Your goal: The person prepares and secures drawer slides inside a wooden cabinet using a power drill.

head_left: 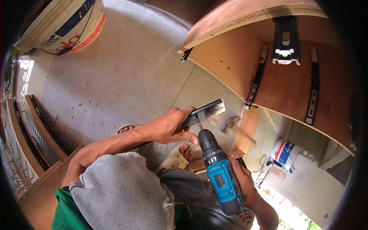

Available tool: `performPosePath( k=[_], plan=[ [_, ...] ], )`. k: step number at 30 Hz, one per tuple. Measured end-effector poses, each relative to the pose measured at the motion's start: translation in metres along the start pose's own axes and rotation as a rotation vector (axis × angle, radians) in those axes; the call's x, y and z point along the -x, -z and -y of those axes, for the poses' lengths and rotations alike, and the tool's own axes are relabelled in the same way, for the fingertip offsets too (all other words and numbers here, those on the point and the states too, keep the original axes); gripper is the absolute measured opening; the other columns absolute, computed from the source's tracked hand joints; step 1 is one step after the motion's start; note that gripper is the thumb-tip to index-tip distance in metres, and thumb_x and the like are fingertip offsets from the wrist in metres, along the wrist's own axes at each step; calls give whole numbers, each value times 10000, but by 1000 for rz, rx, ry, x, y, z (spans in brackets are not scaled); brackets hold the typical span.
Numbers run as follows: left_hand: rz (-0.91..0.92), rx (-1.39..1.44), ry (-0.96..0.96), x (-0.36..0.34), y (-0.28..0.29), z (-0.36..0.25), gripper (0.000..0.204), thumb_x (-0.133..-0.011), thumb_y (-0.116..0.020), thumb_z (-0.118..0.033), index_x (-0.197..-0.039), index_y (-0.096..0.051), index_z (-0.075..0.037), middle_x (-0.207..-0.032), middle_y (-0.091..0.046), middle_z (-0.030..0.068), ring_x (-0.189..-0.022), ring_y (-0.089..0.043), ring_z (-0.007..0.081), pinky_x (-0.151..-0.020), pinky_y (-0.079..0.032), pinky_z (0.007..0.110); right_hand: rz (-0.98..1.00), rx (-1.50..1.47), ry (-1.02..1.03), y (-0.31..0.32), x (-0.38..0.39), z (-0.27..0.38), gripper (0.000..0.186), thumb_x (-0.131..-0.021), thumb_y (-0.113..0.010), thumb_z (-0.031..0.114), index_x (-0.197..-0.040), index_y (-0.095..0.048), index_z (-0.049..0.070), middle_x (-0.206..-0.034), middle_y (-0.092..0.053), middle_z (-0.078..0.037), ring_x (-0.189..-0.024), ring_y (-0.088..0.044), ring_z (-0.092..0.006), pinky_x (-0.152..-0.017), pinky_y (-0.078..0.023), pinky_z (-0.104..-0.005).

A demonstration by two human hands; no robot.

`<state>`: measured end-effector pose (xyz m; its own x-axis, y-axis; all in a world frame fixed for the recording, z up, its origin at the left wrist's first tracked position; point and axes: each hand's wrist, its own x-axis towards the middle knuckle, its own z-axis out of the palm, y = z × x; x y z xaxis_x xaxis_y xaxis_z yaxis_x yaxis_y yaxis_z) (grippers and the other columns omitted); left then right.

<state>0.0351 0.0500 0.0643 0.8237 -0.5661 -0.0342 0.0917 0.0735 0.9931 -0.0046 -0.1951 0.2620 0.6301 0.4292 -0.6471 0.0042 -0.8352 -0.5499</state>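
My right hand (244,181) is closed around the grip of a blue and black cordless drill (221,179). The drill's bit (199,122) points up and away from me, its tip at a short piece of metal profile (211,110) with a black rounded edge and a shiny flat face. Whether the tip has entered the metal, I cannot tell. The fingers of my left hand (168,125) grip the profile's near end, with the thumb close to the drill chuck (207,140). A hammer (238,129) with a wooden handle lies just right of the profile.
A wooden cabinet (218,63) with black drawer slides (314,88) stands at the upper right. At the upper left is a large paint bucket (78,32); a smaller one (284,154) sits lower right. Wooden drawers with wire mesh (40,122) are at left. Shavings dot the grey floor (126,73).
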Motion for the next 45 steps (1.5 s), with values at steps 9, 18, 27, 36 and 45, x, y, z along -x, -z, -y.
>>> performPosePath(
  k=[9, 18, 27, 36, 45],
  plan=[
    [12, -2, -12, -8, 4, 4, 806, -775, -764, -572, -1149, -464, 76, -670, -579, 136, -579, -610, 252, -535, -488, 362, 3, -132, -95, -3, -11, 7, 737, -832, -702, 91, -1473, -344, 27, -1206, -611, -243, -1051, -657, -407, -909, -521, -431],
    [46, 146, 123, -4, 27, 23, 790, -791, -799, -525, -1234, -451, 30, -910, -558, 59, -864, -542, 147, -734, -471, 314, -145, -210, 146, -37, -46, -19, 656, -820, -695, 105, -1394, -393, -1, -1037, -660, -236, -940, -687, -418, -823, -538, -428],
    [18, 175, 127, -9, 29, 26, 822, -778, -822, -513, -1264, -446, 34, -976, -548, 50, -945, -528, 137, -828, -468, 303, -222, -222, 188, -46, -52, -34, 673, -823, -678, 121, -1416, -385, -2, -1016, -668, -252, -903, -692, -438, -811, -545, -454],
    [47, 132, 145, -9, 29, 26, 813, -764, -820, -549, -1229, -464, 16, -971, -544, 50, -948, -533, 143, -836, -467, 311, -226, -199, 231, -52, -51, -42, 719, -821, -686, 139, -1442, -356, -10, -1072, -655, -278, -941, -673, -471, -830, -541, -475],
    [88, 106, 158, -9, 29, 26, 869, -791, -781, -576, -1302, -412, 23, -1011, -535, 72, -959, -511, 145, -849, -453, 304, -255, -282, 231, -59, -50, -43, 659, -832, -741, 163, -1384, -410, 23, -1055, -675, -205, -910, -715, -352, -778, -562, -397]
  ],
)
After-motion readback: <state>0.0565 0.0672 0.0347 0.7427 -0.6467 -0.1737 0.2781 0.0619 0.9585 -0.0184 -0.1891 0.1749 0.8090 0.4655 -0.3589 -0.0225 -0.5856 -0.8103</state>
